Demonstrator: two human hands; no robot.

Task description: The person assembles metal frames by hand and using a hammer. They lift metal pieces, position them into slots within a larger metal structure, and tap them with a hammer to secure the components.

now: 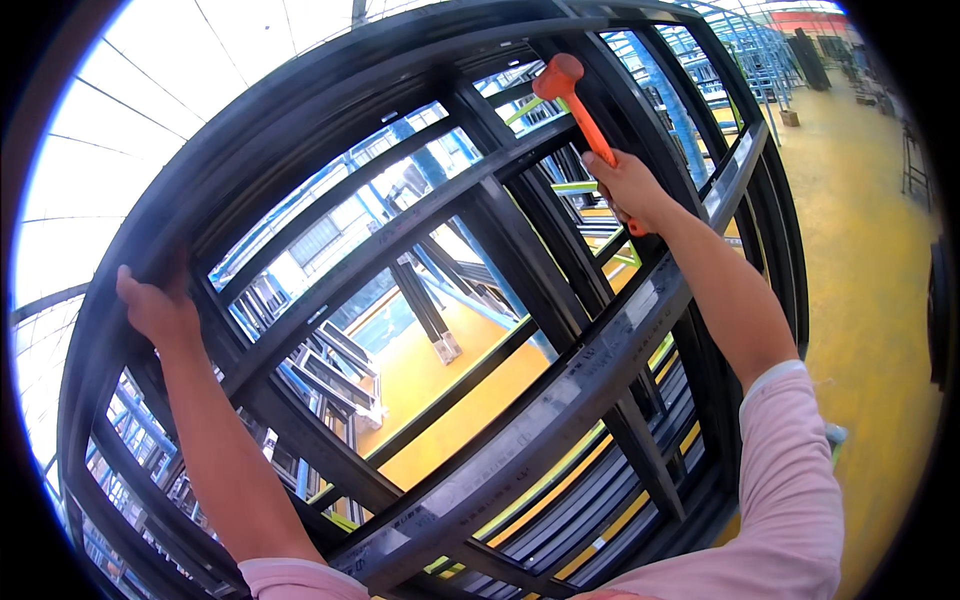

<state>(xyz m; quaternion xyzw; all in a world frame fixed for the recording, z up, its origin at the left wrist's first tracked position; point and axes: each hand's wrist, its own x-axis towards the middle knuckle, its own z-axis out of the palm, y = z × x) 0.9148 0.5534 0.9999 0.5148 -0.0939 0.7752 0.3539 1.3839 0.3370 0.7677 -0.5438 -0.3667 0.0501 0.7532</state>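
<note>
A large black metal window frame (520,440) with several crossbars fills most of the view. At its left side, my left hand (160,305) is wrapped round the outer bar, its thumb on the near face and the other fingers mostly hidden behind. In my right hand (632,190) is an orange mallet (585,115), held by the handle with the head up. That head is in front of the upper bars; whether it touches them I cannot tell. Clear film or tape partly covers the wide middle bar.
Through the openings show more stacked frames and bars (590,520), blue posts (660,85) and a dark upright profile (425,300). A yellow floor (850,270) stretches along the right, with a small brown box (789,118) and blue racks farther back. Dark pieces stand at the right edge.
</note>
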